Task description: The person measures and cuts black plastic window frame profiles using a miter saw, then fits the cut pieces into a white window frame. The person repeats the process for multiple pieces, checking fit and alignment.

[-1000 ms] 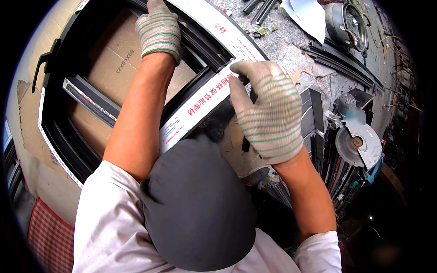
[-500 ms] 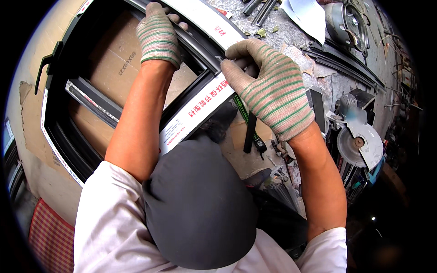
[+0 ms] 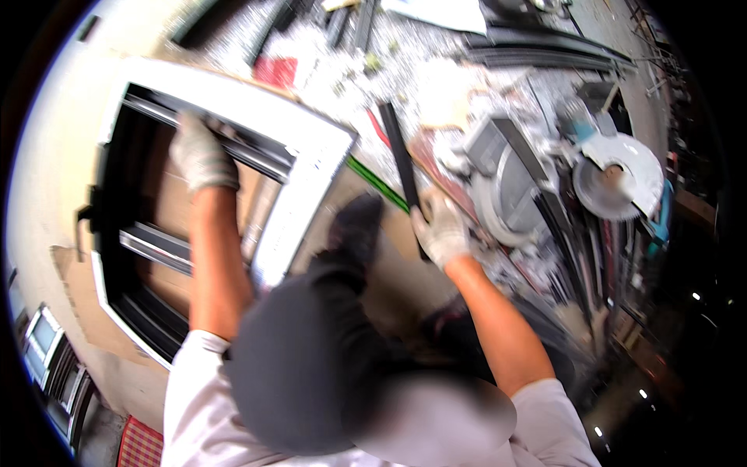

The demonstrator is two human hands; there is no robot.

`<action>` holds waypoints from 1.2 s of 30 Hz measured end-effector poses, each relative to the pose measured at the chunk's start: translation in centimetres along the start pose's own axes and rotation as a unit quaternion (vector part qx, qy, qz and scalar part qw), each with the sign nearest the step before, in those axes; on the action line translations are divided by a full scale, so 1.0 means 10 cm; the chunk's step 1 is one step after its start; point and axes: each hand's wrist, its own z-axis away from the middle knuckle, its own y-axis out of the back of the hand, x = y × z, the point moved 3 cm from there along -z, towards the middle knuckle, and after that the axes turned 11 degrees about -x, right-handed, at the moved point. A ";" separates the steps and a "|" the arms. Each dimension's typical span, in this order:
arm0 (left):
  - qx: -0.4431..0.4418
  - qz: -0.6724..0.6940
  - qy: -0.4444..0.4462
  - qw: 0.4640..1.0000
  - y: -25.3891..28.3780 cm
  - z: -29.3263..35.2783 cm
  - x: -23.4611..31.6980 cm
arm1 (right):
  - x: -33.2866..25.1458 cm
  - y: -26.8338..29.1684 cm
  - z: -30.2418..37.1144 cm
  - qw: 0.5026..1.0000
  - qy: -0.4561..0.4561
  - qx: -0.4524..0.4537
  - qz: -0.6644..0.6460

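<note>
My left hand, in a striped knit glove, is closed over the upper inner rail of a black-and-white window frame, which lies over brown cardboard to my left. Its fingertips are partly hidden by the rail. My right hand, gloved too and smeared by motion, is away from the frame at a long black strip. Its fingers overlap the strip's lower part; whether they grip it is unclear. A bright green strip runs from the frame's corner toward that hand.
Right of my hand are a round grey machine part and a circular saw blade with a pale guard. Dark profiles and a red piece lie farther off. My dark shoe is beside the frame.
My right hand has left the frame's corner and moved down to the black strip. The left hand keeps to the frame's rail. The whole view has shifted, showing more floor beyond the frame.
</note>
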 end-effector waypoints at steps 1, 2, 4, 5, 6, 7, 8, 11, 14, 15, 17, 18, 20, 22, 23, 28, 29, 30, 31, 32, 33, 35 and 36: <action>-0.052 -0.151 -0.068 0.985 0.07 -0.04 0.05 | 0.15 -0.24 -0.06 0.999 0.006 -0.032 -0.014; -0.027 -0.218 -0.059 0.974 -0.07 -0.04 0.01 | 0.61 -0.67 -0.01 0.997 0.032 0.007 0.066; 0.018 -0.263 -0.025 0.964 0.14 -0.20 -0.12 | 0.48 -0.73 -0.16 0.996 -0.009 -0.083 -0.024; 0.005 -0.252 0.057 0.966 0.08 -0.01 -0.13 | 0.63 -0.97 0.07 0.994 -0.070 -0.079 -0.011; 0.192 -0.351 -0.018 0.916 0.40 -0.18 -0.34 | 0.23 -0.74 0.05 0.985 -0.122 -0.117 -0.028; 0.121 -0.325 0.014 0.938 0.16 -0.13 -0.26 | 0.27 -0.58 0.15 0.985 -0.155 -0.080 0.007; 0.080 -0.310 0.023 0.947 0.21 -0.24 -0.22 | 0.14 -0.43 0.11 0.979 -0.179 -0.098 0.006; 0.063 -0.211 0.050 0.974 0.07 -0.24 -0.10 | 0.22 -0.47 -0.19 0.979 -0.170 -0.111 0.026; 0.024 -0.006 0.047 0.999 0.26 -0.23 -0.28 | 0.30 -0.64 -0.31 0.979 -0.141 -0.148 0.026; 0.031 0.019 0.051 0.998 0.30 -0.25 -0.32 | 0.28 -0.60 -0.29 0.979 -0.137 -0.147 0.023; 0.086 -0.226 0.014 0.970 0.45 -0.44 -0.27 | 0.21 -0.59 -0.31 0.985 -0.110 -0.134 0.012; 0.100 -0.340 0.006 0.935 0.29 -0.33 -0.23 | 0.39 -0.64 -0.34 0.981 -0.132 -0.145 -0.002; 0.063 -0.298 0.082 0.949 -0.19 -0.16 -0.16 | 0.72 -0.73 -0.46 0.970 -0.175 -0.165 -0.028; 0.078 -0.223 0.008 0.972 0.62 -0.56 -0.24 | 0.25 -0.78 -0.49 0.967 -0.121 -0.216 -0.056; 0.016 -0.173 0.056 0.983 0.11 -0.34 -0.27 | 0.57 -0.72 -0.47 0.979 -0.124 -0.153 -0.049; 0.081 -0.244 0.045 0.965 0.68 -0.56 -0.19 | 0.13 -0.48 -0.40 0.983 -0.082 -0.111 -0.119; 0.066 -0.179 0.053 0.980 0.51 -0.46 -0.25 | 0.23 -0.45 -0.41 0.969 -0.115 -0.145 -0.166; 0.045 -0.112 0.065 0.991 0.24 -0.29 -0.26 | 0.39 -0.43 -0.40 0.975 -0.105 -0.105 -0.168; 0.028 -0.114 0.086 0.989 0.13 -0.19 -0.21 | 0.45 -0.47 -0.41 0.979 -0.085 -0.066 -0.174; -0.018 -0.069 0.100 0.992 0.01 -0.06 -0.21 | 0.55 -0.48 -0.39 0.982 -0.068 -0.030 -0.176; -0.041 -0.036 0.093 0.994 0.06 0.02 -0.24 | 0.53 -0.47 -0.34 0.981 -0.076 -0.040 -0.175; -0.083 0.013 0.100 0.991 0.05 0.17 -0.26 | 0.51 -0.40 -0.27 0.975 -0.076 -0.058 -0.201; -0.099 0.027 0.110 0.989 0.06 0.24 -0.26 | 0.47 -0.31 -0.18 0.976 -0.076 -0.053 -0.198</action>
